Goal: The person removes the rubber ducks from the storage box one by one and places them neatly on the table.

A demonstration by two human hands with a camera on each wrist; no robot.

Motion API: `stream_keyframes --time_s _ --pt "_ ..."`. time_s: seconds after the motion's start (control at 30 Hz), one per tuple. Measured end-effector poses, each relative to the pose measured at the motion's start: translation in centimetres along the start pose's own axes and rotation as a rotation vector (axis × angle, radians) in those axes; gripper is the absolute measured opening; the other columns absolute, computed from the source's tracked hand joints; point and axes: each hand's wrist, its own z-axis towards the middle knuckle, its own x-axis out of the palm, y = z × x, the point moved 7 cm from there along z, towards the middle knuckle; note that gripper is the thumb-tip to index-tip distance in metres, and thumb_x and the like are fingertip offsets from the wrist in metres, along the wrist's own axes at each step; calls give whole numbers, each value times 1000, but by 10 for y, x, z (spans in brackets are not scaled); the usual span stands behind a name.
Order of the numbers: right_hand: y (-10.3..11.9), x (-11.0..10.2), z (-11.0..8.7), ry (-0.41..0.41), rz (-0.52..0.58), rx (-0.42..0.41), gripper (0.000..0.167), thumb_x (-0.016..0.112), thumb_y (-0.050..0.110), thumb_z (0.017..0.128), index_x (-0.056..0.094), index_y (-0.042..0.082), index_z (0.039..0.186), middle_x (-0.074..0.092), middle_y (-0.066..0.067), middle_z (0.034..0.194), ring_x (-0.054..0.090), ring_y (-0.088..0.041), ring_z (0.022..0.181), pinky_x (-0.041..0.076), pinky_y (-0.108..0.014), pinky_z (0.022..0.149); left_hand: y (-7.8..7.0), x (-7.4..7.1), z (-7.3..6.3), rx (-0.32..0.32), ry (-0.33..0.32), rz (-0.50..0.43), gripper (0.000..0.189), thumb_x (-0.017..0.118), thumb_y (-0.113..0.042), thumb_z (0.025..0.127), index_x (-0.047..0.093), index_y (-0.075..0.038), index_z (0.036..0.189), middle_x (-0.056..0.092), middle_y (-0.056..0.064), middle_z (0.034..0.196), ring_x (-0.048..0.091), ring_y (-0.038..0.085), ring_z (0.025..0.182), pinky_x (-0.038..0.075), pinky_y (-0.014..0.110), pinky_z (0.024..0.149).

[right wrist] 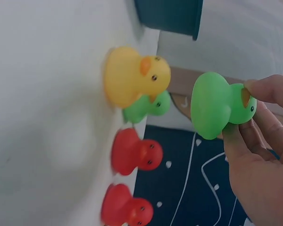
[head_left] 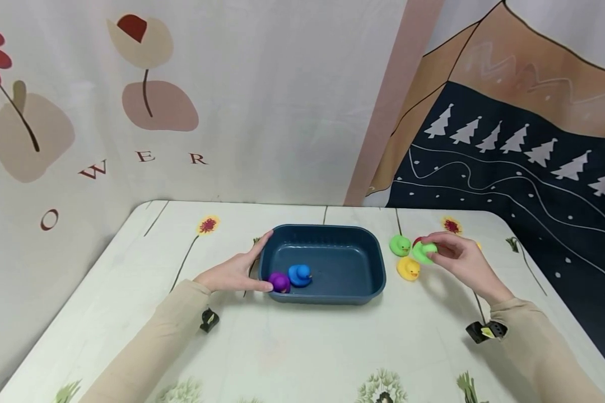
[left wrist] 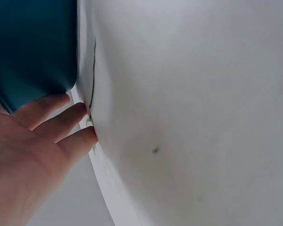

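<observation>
My right hand (head_left: 461, 260) pinches a green rubber duck (right wrist: 214, 106) between thumb and fingers, held off the table. Close to it on the table stand a yellow duck (head_left: 408, 269), another green duck (head_left: 400, 245) and two red ducks (right wrist: 136, 151), which my right hand and the held duck mostly hide in the head view. My left hand (head_left: 237, 271) touches the left end of a dark blue tray (head_left: 327, 298), its fingers spread along the outside and the thumb near the front corner. Inside the tray, a purple duck (head_left: 279, 282) sits beside a blue duck (head_left: 299, 275).
A white cloth with printed flowers covers the table (head_left: 302, 347). Behind it hangs a printed curtain (head_left: 282, 112), with a dark patterned part at the right. Something small and yellow shows just behind my right hand. Black wrist straps (head_left: 486, 331) sit at both sleeves.
</observation>
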Motion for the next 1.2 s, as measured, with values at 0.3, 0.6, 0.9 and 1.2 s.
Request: stream_keyframes --time_s 0.3,0.6,0.9,1.2 --pt "-13 -7 -10 2 -37 8 25 67 5 91 64 -2 115 59 -7 115 51 1 106 42 -12 89 -1 0 -2 -6 -7 -9 116 78 -44 80 -9 -26 155 12 21 157 45 37 124 28 56 106" --pt "-27 -10 -19 -3 -39 12 26 68 4 90 64 -3 114 62 -4 110 52 3 103 41 -9 86 -1 1 -2 -21 -2 -2 116 77 -44 81 -10 -26 155 16 24 155 46 37 124 28 57 106" --pt "-41 -6 -23 -8 -5 3 25 67 -5 87 63 -8 111 62 -2 107 55 7 101 43 -11 85 0 0 -2 -26 0 2 115 77 -43 81 -10 -26 155 15 26 155 40 42 129 26 59 106" --pt "-49 -4 -22 -1 -31 40 25 65 -7 88 61 -9 112 59 -17 109 54 7 99 43 -9 84 -1 1 -3 -18 -8 1 115 77 -43 81 -10 -26 155 14 25 155 40 42 129 27 58 106"
